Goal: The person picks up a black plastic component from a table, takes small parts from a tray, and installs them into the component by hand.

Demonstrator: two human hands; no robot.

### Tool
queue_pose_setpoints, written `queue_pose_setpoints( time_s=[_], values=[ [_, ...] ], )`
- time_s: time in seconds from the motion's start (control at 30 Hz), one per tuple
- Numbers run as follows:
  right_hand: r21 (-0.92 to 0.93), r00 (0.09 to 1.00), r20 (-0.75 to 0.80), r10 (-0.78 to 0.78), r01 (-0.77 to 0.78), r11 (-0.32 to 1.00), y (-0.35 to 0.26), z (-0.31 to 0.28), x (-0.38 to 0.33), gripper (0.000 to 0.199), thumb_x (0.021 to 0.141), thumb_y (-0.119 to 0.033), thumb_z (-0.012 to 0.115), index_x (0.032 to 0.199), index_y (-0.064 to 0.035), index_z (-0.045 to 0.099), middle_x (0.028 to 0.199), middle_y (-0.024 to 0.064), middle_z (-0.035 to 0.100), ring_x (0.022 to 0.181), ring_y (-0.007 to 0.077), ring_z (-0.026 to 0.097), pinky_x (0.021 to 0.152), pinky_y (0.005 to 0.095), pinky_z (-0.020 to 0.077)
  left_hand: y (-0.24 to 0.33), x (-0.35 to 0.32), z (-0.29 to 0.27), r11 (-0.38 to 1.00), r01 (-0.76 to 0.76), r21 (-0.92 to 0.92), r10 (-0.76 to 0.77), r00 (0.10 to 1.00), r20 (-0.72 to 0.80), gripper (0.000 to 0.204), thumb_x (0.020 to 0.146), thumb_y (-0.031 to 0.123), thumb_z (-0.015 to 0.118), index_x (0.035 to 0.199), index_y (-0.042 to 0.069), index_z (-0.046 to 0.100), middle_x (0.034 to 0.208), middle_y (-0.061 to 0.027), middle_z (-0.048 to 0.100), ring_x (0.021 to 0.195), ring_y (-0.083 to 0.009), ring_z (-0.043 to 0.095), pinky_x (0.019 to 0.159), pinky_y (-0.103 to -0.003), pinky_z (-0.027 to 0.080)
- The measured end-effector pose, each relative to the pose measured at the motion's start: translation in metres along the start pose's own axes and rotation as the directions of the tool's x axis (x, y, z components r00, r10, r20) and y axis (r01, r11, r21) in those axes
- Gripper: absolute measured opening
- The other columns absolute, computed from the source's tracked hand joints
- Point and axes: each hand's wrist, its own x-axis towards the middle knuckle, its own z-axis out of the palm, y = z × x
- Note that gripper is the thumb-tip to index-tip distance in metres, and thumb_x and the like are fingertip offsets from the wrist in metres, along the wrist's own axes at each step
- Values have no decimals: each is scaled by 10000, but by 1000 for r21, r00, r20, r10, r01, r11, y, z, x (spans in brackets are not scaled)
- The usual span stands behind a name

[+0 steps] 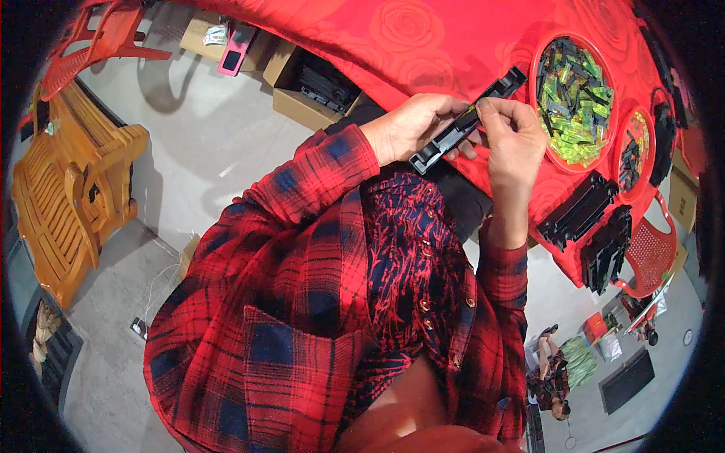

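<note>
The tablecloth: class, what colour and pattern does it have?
Red with a rose pattern, on the tablecloth, best seen in the head view.

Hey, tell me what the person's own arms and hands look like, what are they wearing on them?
Both arms wear long sleeves of a red plaid shirt crossed with dark blue and black checks: the left sleeve reaches the wrist, and the right sleeve ends short of it at a loose cuff. The left hand and right hand are bare, with no gloves, rings or watch showing.

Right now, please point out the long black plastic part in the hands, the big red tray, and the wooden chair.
long black plastic part (442, 143), head view, lower middle.
big red tray (534, 75), head view, left rim.
wooden chair (60, 189), head view, slatted seat.
</note>
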Motion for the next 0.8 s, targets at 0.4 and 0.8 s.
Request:
queue_pose_setpoints(
  time_s=[0.4, 0.8],
  values=[
    [-475, 968, -16, -249, 212, 854, 7, 6, 2, 112, 786, -138, 736, 796, -29, 715, 750, 109, 599, 710, 246, 589, 668, 390, 445, -8, 2, -8, 997, 41, -67, -37, 998, 48, 360, 1020, 287, 435, 1154, -6, 595, 987, -144, 697, 790, -248, 713, 635, -316, 576],
    [-535, 970, 28, -243, 220, 816, 13, 7, -2, 164, 805, -189, 717, 794, -26, 709, 751, 119, 617, 742, 281, 601, 688, 420, 425, -19, -40, -2, 987, -5, 161, 26, 992, -125, 266, 931, 94, 540, 1164, -33, 552, 1143, -172, 645, 1028, -263, 672, 916, -390, 552]
  ],
)
